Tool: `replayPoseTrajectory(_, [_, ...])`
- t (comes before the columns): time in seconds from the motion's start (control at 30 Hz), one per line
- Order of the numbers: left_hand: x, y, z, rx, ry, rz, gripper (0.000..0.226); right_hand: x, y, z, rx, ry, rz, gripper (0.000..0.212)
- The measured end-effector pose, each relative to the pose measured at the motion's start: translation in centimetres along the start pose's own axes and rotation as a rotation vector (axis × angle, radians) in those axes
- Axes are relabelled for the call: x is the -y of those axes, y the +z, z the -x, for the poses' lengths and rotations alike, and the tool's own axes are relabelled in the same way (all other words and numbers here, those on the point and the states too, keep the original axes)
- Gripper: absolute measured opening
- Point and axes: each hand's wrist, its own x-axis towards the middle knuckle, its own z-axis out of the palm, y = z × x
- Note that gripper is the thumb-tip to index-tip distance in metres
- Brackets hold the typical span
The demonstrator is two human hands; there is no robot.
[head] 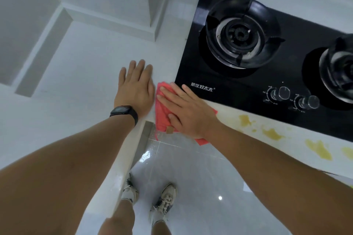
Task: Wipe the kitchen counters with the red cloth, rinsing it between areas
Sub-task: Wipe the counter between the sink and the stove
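Note:
The red cloth lies flat on the white counter at the inner corner, just left of the black stove. My right hand presses down on it with straight, spread fingers; part of the cloth hangs over the counter's front edge. My left hand rests flat on the bare counter right beside the cloth, fingers straight, a dark watch on its wrist. Yellow stains spot the counter strip in front of the stove, to the right of the cloth.
A black two-burner gas stove with two knobs fills the right side. White walls and a boxed column stand behind the counter. Below the edge are the grey tiled floor and my shoes.

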Motion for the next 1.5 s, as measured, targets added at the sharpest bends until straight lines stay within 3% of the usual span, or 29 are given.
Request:
replayPoseTrajectory(0.4, [-0.2, -0.3, 0.0, 0.015, -0.014, -0.017, 0.054, -6.5, 0.8, 11.4, 0.132, 0.113, -0.002, 0.061])
replayPoseTrajectory(0.87, [0.1, 0.0, -0.1, -0.034, 0.006, -0.025, 0.05, 1.8, 0.3, 0.2, -0.01, 0.139, 0.017, 0.061])
replayPoseTrajectory(1.03, [0.0, -0.1, 0.0, -0.037, -0.008, -0.011, 0.05, -1.6, 0.4, 6.1, 0.013, 0.242, -0.017, 0.059])
replayPoseTrajectory(1.23, [-0.1, -0.1, 0.1, -0.02, -0.024, -0.007, 0.053, -7.1, 0.3, 16.2, 0.027, 0.495, -0.006, 0.06])
replayPoseTrajectory(1.5, [0.2, 0.0, 0.0, -0.032, -0.005, -0.002, 0.051, -7.4, 0.1, 16.4, 0.035, 0.569, -0.071, 0.062])
